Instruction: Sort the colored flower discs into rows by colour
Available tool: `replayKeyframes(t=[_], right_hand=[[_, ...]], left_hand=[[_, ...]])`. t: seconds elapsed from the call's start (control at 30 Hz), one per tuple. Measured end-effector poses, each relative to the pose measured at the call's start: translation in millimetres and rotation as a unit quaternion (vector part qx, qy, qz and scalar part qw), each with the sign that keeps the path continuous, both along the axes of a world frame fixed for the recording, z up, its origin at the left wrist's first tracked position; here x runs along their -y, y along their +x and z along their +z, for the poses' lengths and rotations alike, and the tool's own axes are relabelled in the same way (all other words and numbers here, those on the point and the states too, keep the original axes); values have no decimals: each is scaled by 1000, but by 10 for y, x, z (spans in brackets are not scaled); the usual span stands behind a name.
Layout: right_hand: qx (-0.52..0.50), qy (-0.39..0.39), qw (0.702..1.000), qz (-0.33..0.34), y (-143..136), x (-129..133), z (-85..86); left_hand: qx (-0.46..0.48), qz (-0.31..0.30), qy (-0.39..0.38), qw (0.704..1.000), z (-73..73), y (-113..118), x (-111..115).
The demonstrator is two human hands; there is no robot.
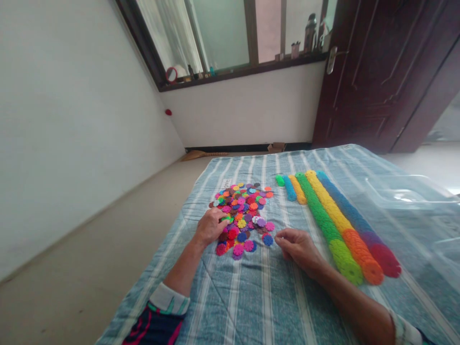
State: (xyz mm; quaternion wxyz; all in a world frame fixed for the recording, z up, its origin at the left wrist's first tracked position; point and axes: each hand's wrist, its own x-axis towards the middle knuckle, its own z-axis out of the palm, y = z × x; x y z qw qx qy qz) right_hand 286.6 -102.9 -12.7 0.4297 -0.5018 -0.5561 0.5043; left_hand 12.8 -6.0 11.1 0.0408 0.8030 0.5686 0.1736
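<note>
Picking through the loose disc pile point(242, 208), toward the left edge of the striped cloth point(249, 299), looks like the step in hand. The left hand point(211, 225) bends narrowly over a green disc point(227, 219), whether gripped or merely touched cannot be told; the right hand point(296, 245), fingertips drawn close, is just beside a blue disc point(268, 240), any hold unclear. The next move seems to call for freeing one disc from its neighbours, clear of the coloured rows point(329, 203) toward the right edge.

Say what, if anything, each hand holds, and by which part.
The left hand is at a green disc in the pile; whether it grips the disc's edge cannot be told. The right hand shows nothing held.
</note>
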Motion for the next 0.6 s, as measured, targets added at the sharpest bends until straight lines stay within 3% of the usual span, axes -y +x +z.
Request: replayKeyframes(t=[0.2, 0.3, 0.43, 0.6], right_hand=[[-8, -2, 1000, 4, -16, -30, 29], [-6, -5, 1000, -1, -25, -46, 38], [-22, -5, 1000, 3, -37, -58, 43], [-57, -4, 998, 5, -62, -88, 5]], left_hand=[[39, 49, 44, 997, 56, -21, -14], [68, 54, 63, 994, 132, 79, -53], [106, 15, 64, 992, 213, 477, -248], [145, -34, 17, 989, 183, 1241, -707]])
